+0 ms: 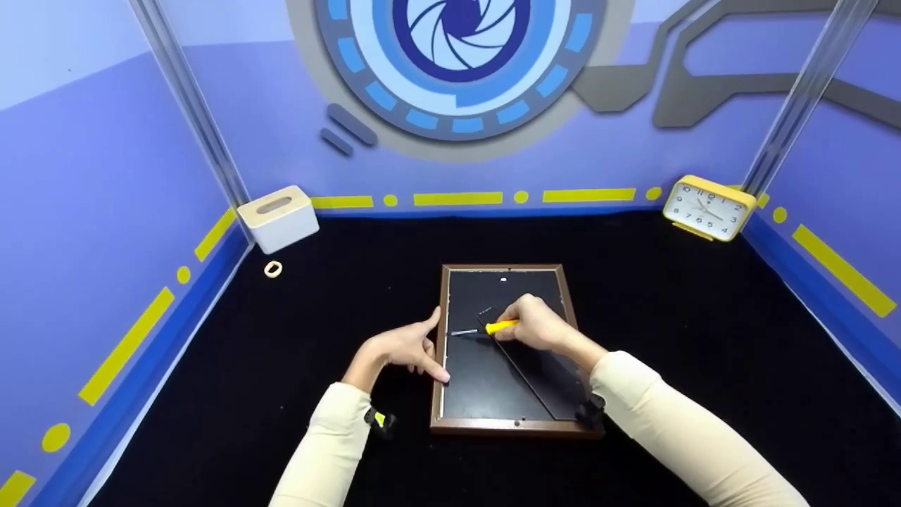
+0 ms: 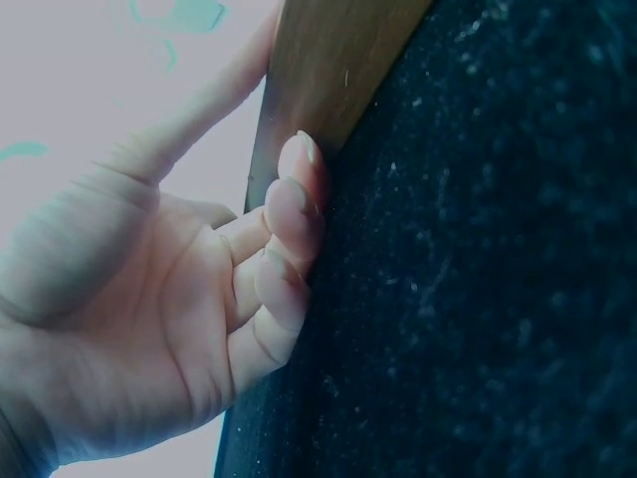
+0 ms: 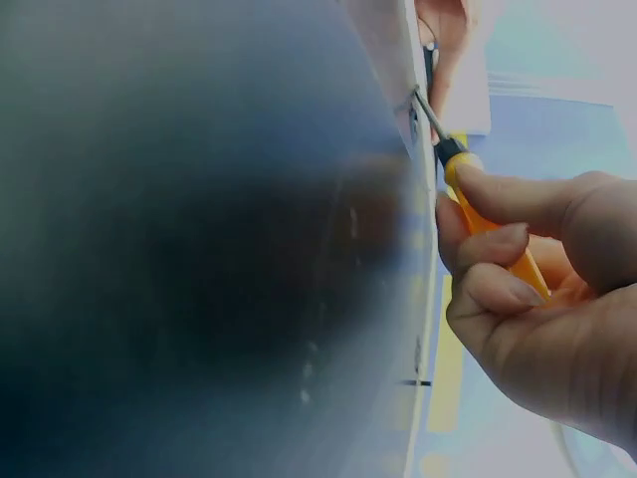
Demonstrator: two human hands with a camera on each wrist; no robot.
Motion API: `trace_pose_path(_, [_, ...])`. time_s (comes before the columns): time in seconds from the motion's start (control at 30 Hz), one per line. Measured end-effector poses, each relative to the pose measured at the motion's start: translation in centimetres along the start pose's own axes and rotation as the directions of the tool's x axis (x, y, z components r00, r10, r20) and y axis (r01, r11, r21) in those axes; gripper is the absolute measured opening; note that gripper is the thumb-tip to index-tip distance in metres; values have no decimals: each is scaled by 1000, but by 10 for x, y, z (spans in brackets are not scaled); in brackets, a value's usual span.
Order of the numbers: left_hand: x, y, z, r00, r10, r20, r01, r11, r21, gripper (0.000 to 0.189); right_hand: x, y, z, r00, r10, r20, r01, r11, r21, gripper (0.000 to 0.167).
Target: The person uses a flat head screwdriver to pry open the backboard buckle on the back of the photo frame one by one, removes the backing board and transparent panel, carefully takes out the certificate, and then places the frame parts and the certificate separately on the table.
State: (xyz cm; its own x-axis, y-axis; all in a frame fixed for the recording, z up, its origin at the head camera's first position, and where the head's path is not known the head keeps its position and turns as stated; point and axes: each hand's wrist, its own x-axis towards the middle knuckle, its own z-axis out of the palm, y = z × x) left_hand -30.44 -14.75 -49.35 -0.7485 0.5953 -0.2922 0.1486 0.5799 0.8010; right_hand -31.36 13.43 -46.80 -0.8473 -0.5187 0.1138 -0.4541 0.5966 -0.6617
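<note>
A brown picture frame point(image 1: 517, 424) lies back side up on the black cloth, showing its black backing board point(image 1: 471, 380). My right hand point(image 1: 536, 324) grips a screwdriver point(image 1: 501, 326) by its yellow handle, its shaft pointing left. The shaft's tip is at a small fastener on the frame's left inner edge, also seen in the right wrist view. My left hand point(image 1: 402, 346) braces the frame's left side, one finger toward the top and another digit lower down on the rim. In the left wrist view, the other fingertips point(image 2: 295, 214) rest against the wooden side.
A black stand leg point(image 1: 517, 370) lies slanted across the backing, partly under my right arm. At the back left stands a tissue box point(image 1: 281, 229), with a small cream ring point(image 1: 273, 269) before it. A yellow alarm clock point(image 1: 709, 209) stands at the back right.
</note>
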Motion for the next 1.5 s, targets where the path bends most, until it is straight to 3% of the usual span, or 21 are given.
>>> trace_pose_path(0.27, [-3, -1, 1, 1000, -13, -6, 13, 1000, -8, 136, 2, 0, 10, 1000, 21, -20, -20, 1000, 24, 11])
trace_pose_path(0.57, [-5, 2, -3, 1000, -13, -13, 14, 999, 28, 136, 10, -3, 14, 999, -36, -11, 36, 999, 24, 17])
trace_pose_path(1.17, [-1, 3, 0, 1000, -28, -1, 28, 1000, -13, 135, 4, 7, 5, 999, 29, 22, -31, 997, 65, 15])
trace_pose_path(1.5, [1, 4, 2, 999, -36, 5, 37, 999, -12, 137, 13, -3, 4, 999, 0, 49, 0, 1000, -8, 14])
